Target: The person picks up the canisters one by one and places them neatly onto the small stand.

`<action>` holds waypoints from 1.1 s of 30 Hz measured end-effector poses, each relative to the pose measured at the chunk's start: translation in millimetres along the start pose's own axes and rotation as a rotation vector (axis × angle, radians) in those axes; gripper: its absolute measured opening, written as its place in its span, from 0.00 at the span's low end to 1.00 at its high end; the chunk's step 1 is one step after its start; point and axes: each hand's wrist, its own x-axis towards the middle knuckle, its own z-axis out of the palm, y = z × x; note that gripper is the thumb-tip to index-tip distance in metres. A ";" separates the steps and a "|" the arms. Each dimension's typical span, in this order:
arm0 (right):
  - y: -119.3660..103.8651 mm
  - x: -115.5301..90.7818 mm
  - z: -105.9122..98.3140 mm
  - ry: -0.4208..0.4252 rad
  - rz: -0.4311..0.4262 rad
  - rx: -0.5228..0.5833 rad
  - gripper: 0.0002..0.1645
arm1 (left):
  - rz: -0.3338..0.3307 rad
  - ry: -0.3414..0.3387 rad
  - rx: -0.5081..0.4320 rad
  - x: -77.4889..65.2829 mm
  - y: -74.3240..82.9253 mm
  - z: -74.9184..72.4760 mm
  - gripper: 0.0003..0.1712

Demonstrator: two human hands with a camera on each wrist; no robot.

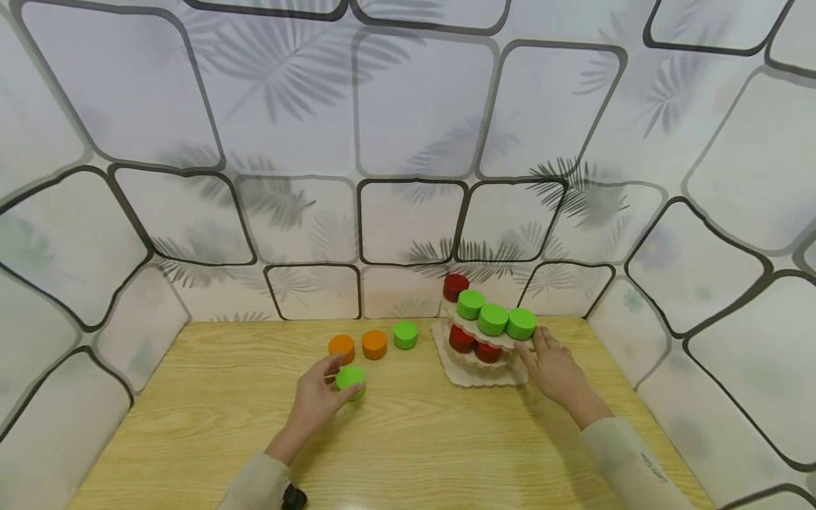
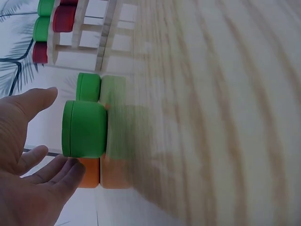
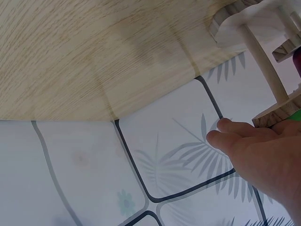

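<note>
Over a green round block (image 1: 350,382) at the left, my left hand (image 1: 314,397) holds its thumb and fingers spread on either side. In the left wrist view, a gap shows between the thumb and that green block (image 2: 85,129). A wooden tiered stand (image 1: 446,361) with wavy edges stands at the right. Its upper tier carries a red block (image 1: 455,287) and green blocks (image 1: 493,320); more red blocks (image 1: 462,338) sit on the tier below. My right hand (image 1: 561,370) rests its extended fingers at the upper tier's right edge, beside the rightmost green block (image 1: 521,324).
Two orange blocks (image 1: 374,345) and another green block (image 1: 404,335) stand in a row behind my left hand. The wood-grain table (image 1: 408,439) meets a patterned backdrop (image 1: 414,219) at the back and both sides.
</note>
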 end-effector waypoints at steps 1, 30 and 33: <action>-0.2 -0.2 -0.1 0.000 -0.001 0.001 0.51 | -0.002 -0.006 0.005 -0.4 -0.9 -0.3 0.37; -1.7 -1.3 -1.2 -0.010 0.009 -0.003 0.51 | -0.053 -0.065 0.101 -1.8 -8.7 0.1 0.31; -2.3 -1.3 -1.6 -0.009 0.007 -0.003 0.51 | -0.056 -0.057 0.110 -0.8 -7.9 1.3 0.31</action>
